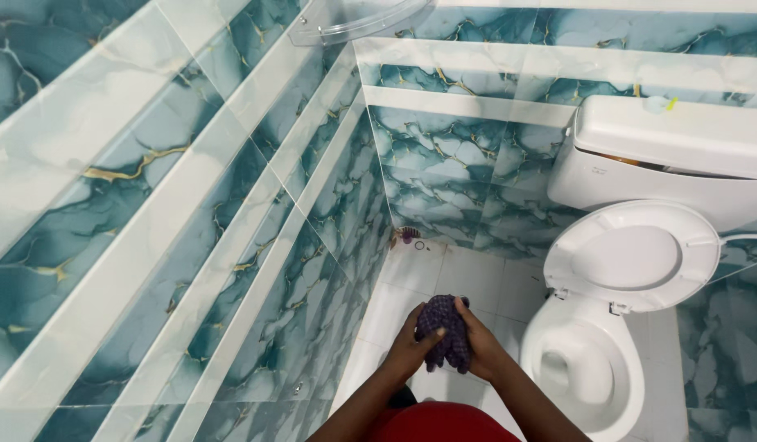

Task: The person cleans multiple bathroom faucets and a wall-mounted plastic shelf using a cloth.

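2 hands on cloth (pixel 444 331) | L hand (pixel 409 352) + R hand (pixel 481 348) both clamped round it | toilet (pixel 587 364) just R

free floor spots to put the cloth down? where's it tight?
Both hands, left hand and right hand, grip the dark cloth. Bare white floor tiles lie between the tiled wall and the toilet bowl. It is tighter in the far corner by the floor drain and beside the bowl's base.
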